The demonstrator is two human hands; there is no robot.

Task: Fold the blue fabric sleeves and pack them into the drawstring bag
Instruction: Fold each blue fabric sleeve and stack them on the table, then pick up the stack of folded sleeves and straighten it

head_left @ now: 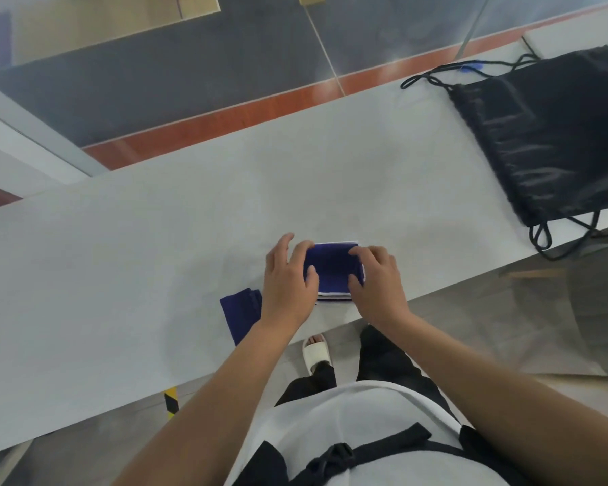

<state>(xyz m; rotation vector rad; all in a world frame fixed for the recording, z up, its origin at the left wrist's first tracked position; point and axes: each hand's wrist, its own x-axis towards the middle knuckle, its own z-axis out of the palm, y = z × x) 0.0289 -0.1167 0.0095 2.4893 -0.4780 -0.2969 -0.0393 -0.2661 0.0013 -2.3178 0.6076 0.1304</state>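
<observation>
A folded blue sleeve (331,266) with white edging lies near the front edge of the white table (190,222). My left hand (288,278) grips its left side, fingers curled over the top and thumb on the fabric. My right hand (376,275) grips its right side the same way. A second blue sleeve (241,312) lies flat just to the left, partly under my left forearm. The black drawstring bag (548,135) lies flat at the table's far right, well away from both hands, its cords trailing off both ends.
The table's front edge runs just under my hands. Below it are my feet and a yellow-black striped table leg (171,401). A glass partition and an orange strip (260,110) run along the table's far side.
</observation>
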